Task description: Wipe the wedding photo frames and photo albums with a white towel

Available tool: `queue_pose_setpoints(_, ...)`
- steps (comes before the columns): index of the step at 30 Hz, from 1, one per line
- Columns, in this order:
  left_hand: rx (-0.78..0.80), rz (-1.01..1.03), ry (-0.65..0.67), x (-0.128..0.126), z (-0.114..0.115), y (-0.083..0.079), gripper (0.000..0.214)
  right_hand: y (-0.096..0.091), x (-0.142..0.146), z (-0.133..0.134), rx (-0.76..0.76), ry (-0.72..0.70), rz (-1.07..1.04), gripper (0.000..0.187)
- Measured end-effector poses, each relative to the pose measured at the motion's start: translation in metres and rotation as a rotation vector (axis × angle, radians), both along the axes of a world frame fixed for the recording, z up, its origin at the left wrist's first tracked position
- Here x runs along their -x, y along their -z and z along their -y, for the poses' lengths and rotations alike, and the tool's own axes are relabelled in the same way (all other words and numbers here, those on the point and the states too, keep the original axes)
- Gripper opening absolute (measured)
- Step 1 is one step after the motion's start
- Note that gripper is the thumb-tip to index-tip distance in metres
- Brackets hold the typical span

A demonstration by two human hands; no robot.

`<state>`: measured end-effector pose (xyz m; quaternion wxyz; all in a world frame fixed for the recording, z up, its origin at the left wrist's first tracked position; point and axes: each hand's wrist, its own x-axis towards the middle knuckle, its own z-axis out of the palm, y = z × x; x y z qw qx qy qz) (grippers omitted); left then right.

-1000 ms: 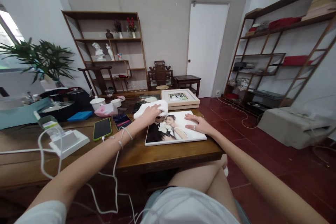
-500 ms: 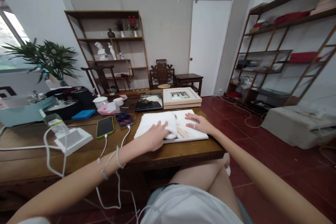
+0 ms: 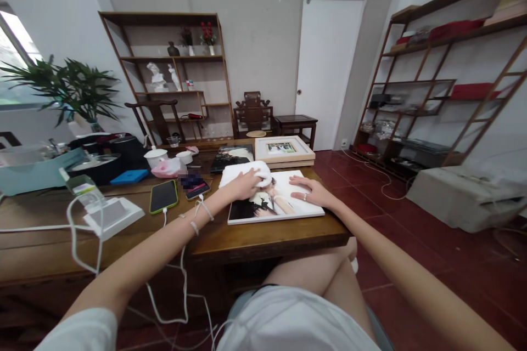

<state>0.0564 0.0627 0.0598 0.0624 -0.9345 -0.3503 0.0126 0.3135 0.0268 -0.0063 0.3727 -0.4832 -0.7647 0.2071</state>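
Note:
A white-edged photo panel lies flat near the front edge of the wooden table. My left hand grips a fluffy white towel, which rests over the panel's upper left part and hides some of the picture. Below the towel, the dark lower left of the print shows. My right hand, with a ring on one finger, lies flat with fingers spread on the panel's right side.
Behind the panel lie a dark photo print and a light wooden picture frame. To the left are a green-edged phone, another phone on a white cable, a pink-and-white bag and a white box.
My left hand has slid the towel away from me, toward the panel's far edge, uncovering the lower left of the picture. My right hand stays in place.

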Motion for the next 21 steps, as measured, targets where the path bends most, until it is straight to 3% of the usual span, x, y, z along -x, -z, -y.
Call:
queue_pose_setpoints(3, -0.041, 0.0, -0.015, 0.003, -0.017, 0.008, 0.035, -0.001, 0.001, 0.001, 0.006, 0.011, 0.001, 0.049)
queue_pose_setpoints(6, -0.069, -0.024, -0.02, 0.004, -0.006, 0.012, 0.036, -0.001, 0.001, 0.001, 0.005, 0.014, -0.002, 0.05)
queue_pose_setpoints(8, -0.064, -0.036, -0.003, 0.003, 0.018, 0.012, 0.037, -0.001, 0.001, 0.001, -0.001, 0.009, 0.001, 0.049)
queue_pose_setpoints(13, -0.054, -0.081, 0.128, -0.001, 0.104, 0.005, 0.04, -0.001, 0.001, 0.002, -0.03, 0.001, 0.019, 0.044)
queue_pose_setpoints(15, -0.05, -0.081, 0.184, -0.003, 0.124, 0.004, 0.038, -0.001, 0.001, 0.002, -0.04, -0.004, 0.017, 0.042)
queue_pose_setpoints(18, -0.052, -0.068, 0.164, -0.007, 0.118, 0.002, 0.037, -0.001, 0.001, 0.002, -0.038, -0.002, 0.005, 0.042)
queue_pose_setpoints(21, -0.064, -0.058, 0.082, -0.011, 0.077, 0.0, 0.033, -0.002, 0.001, 0.002, -0.02, 0.002, 0.004, 0.044)
